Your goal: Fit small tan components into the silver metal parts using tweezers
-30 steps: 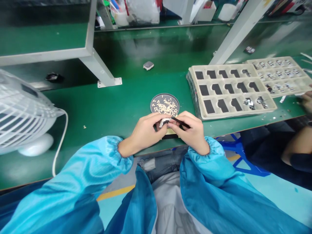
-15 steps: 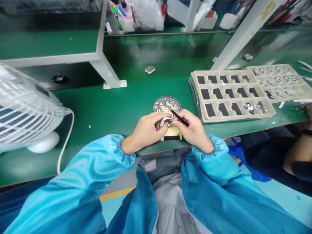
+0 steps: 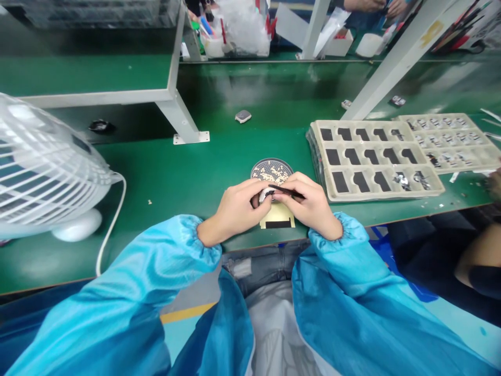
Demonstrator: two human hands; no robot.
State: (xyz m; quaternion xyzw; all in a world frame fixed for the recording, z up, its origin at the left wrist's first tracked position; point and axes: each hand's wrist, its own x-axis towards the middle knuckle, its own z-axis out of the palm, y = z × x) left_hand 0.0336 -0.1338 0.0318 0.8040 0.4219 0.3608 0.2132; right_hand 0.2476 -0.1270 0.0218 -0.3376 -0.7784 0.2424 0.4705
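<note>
My left hand [image 3: 243,207] pinches a small white-and-dark part [image 3: 266,194] between thumb and fingers, low over the bench. In my right hand [image 3: 311,204] lies a slim black tweezers-like tool [image 3: 288,191], its tip pointing left at the part. The right fingertips are close against the part, and whether they also grip it is hidden. Just beyond both hands sits a round dark mesh dish [image 3: 257,169] with many tiny cream pieces scattered in it. Below the hands lies a yellow sheet [image 3: 278,215] with a black strip along its near edge.
A pale compartment tray [image 3: 329,194] with black pads and a few metallic parts stands right; another tray [image 3: 485,156] lies behind it. A white fan [image 3: 50,172] is at left. A small grey-topped part [image 3: 243,116] lies ahead. Another person's arm [image 3: 479,256] shows at right.
The black tool has swung flatter, its tip now lower and further left across the part. Both hands stay close together. The whole view has shifted slightly.
</note>
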